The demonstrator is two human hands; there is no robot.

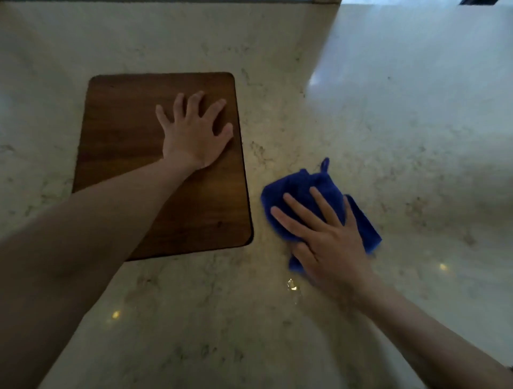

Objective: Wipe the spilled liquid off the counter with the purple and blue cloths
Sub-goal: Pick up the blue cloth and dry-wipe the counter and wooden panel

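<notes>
A crumpled blue cloth (299, 186) lies on the pale marble counter (388, 138), right of a wooden board. My right hand (324, 236) presses flat on the cloth, fingers spread and pointing up-left. A small puddle of clear liquid (293, 287) glints on the counter just below the cloth, beside my right wrist. My left hand (194, 130) rests palm down with fingers apart on the wooden board (116, 144), holding nothing. No purple cloth is in view.
The dark wooden board lies flat on the counter's left half. The counter's far edge (194, 2) runs along the top of the view. Bright light reflects off the stone at the right and back.
</notes>
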